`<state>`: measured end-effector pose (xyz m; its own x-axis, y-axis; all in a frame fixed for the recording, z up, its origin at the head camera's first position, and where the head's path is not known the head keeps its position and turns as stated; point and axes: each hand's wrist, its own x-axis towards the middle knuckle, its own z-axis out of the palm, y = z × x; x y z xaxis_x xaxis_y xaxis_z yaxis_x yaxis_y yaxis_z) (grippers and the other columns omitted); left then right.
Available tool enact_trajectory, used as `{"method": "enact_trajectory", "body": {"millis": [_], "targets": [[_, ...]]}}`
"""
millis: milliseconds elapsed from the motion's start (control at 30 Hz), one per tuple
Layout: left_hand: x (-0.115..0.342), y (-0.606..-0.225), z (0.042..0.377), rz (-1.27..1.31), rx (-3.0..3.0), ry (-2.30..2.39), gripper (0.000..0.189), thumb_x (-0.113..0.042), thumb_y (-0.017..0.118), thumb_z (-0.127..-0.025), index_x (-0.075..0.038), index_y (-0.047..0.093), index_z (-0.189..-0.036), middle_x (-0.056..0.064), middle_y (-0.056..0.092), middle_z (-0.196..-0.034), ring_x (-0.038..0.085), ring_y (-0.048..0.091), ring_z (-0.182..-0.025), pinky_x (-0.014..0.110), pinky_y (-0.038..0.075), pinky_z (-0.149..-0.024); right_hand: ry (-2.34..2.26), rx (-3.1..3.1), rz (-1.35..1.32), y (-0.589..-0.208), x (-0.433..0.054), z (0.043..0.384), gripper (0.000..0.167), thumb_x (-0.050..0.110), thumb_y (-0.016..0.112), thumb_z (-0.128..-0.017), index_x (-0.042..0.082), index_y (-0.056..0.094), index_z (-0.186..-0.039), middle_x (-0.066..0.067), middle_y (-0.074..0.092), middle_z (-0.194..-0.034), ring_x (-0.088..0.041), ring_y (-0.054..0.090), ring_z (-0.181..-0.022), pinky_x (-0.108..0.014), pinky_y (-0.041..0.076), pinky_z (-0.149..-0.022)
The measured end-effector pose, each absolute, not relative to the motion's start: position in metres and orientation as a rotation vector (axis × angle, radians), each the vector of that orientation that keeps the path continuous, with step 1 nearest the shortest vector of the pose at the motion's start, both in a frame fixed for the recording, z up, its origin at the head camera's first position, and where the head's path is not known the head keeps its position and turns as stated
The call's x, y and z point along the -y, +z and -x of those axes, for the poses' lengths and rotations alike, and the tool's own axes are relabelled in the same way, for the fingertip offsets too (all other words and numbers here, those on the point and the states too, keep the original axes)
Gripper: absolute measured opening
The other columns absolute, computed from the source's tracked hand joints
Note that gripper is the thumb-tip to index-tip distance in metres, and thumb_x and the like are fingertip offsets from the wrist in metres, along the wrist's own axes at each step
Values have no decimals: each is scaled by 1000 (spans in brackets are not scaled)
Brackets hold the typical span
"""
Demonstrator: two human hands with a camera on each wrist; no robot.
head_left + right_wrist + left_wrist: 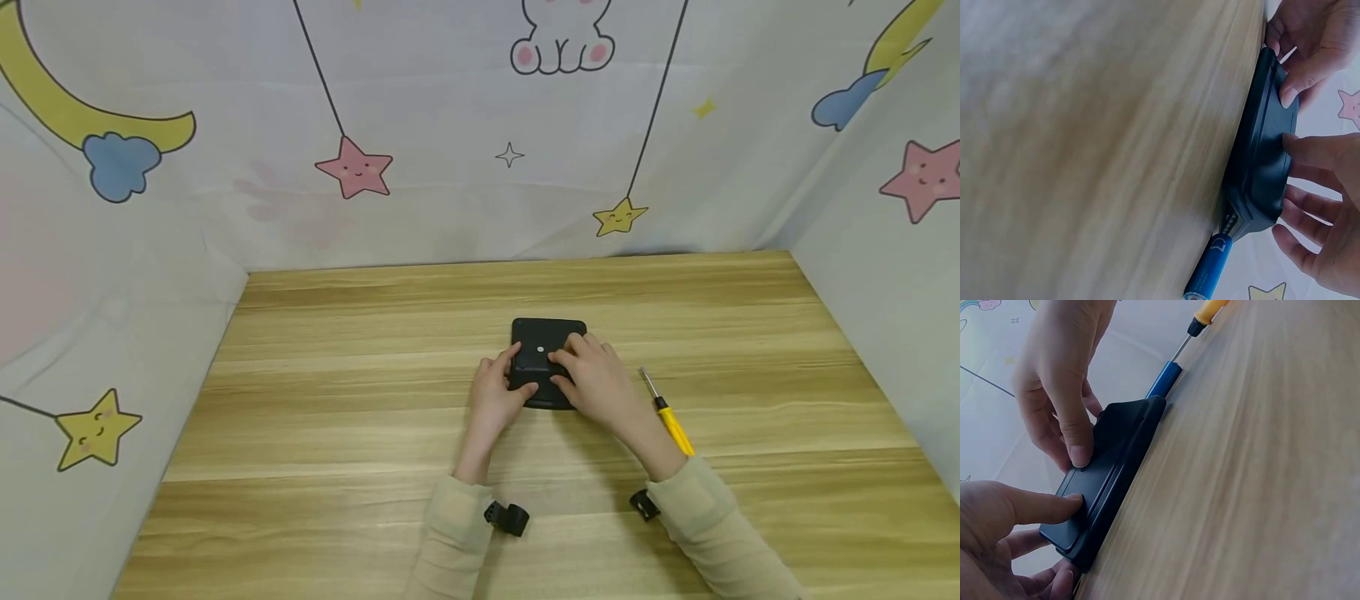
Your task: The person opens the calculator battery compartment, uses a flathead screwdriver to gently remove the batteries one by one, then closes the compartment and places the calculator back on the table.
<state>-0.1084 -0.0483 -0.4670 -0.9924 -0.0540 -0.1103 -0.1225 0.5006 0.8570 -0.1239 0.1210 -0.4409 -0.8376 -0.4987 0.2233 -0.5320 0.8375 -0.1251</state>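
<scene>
A flat black plastic device (532, 333) with rounded corners lies on the wooden table, a small pale round spot on its upper face. My left hand (497, 392) grips its left side, thumb on top and fingers along the edge. With curled fingers, my right hand (600, 383) holds the device's right part, its thumb and fingertips on the upper face. A blue cylindrical battery (1209, 265) lies by the device's right end in the right wrist view; in the head view the right hand hides it. The device's underside is hidden.
A screwdriver (675, 429) with a yellow and black handle lies right of the right hand, partly behind the forearm. Black wrist-worn mounts (510, 518) sit at both sleeves. Printed cloth walls (450, 225) border the wooden table (337, 375) at the back and sides.
</scene>
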Motion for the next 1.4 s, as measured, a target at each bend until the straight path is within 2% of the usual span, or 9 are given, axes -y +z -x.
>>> {"method": "enact_trajectory", "body": {"millis": [167, 333, 600, 800, 1000, 1233, 1400], "targets": [[48, -467, 108, 148, -2675, 1521, 65, -15, 78, -79, -16, 52, -139, 11, 50, -99, 17, 42, -78, 24, 34, -68, 382, 2898, -768, -438, -125, 122, 37, 26, 75, -83, 9, 69, -116, -8, 60, -104, -24, 52, -93, -38, 43, -73], [48, -466, 108, 153, -2675, 1519, 66, -14, 78, -78, -16, 52, -139, 12, 51, -101, 19, 46, -82, 26, 38, -71, 449, 2932, -731, -440, -131, 122, 42, 27, 75, -83, 9, 66, -121, -9, 62, -113, -28, 54, -105, -44, 45, -82], [51, -464, 109, 153, -2662, 1521, 65, -15, 77, -79, -16, 52, -139, 15, 52, -103, 22, 48, -84, 29, 40, -73, 571, 2964, -761, -443, -147, 122, 49, 27, 74, -84, 11, 60, -128, -12, 60, -127, -32, 54, -116, -52, 45, -91], [58, -461, 114, 73, -2607, 1482, 58, -15, 70, -85, -16, 51, -140, 15, 53, -101, 21, 49, -84, 29, 41, -72, 826, 2979, -797, -445, -161, 123, 54, 22, 74, -84, 11, 55, -134, -14, 55, -135, -35, 49, -126, -55, 39, -103], [69, -457, 121, -18, -2554, 1390, 57, -6, 59, -86, -17, 50, -141, 17, 58, -105, 22, 53, -86, 28, 42, -70, 892, 3011, -844, -447, -168, 121, 60, 15, 72, -84, 14, 49, -140, -17, 47, -144, -39, 44, -132, -59, 35, -105], [77, -451, 127, -134, -2496, 1307, 58, -1, 53, -88, -19, 48, -142, 15, 62, -99, 17, 49, -71, 25, 38, -60, 1036, 3008, -877, -449, -175, 123, 64, -5, 57, -81, 11, 46, -142, -19, 42, -147, -40, 40, -135, -60, 35, -105], [82, -450, 133, -232, -2436, 1296, 60, 4, 49, -89, -22, 47, -143, 13, 62, -91, 14, 47, -61, 24, 39, -56, 1014, 2999, -891, -450, -178, 128, 64, -10, 53, -81, 8, 45, -142, -21, 43, -145, -41, 41, -134, -60, 35, -105]]}}
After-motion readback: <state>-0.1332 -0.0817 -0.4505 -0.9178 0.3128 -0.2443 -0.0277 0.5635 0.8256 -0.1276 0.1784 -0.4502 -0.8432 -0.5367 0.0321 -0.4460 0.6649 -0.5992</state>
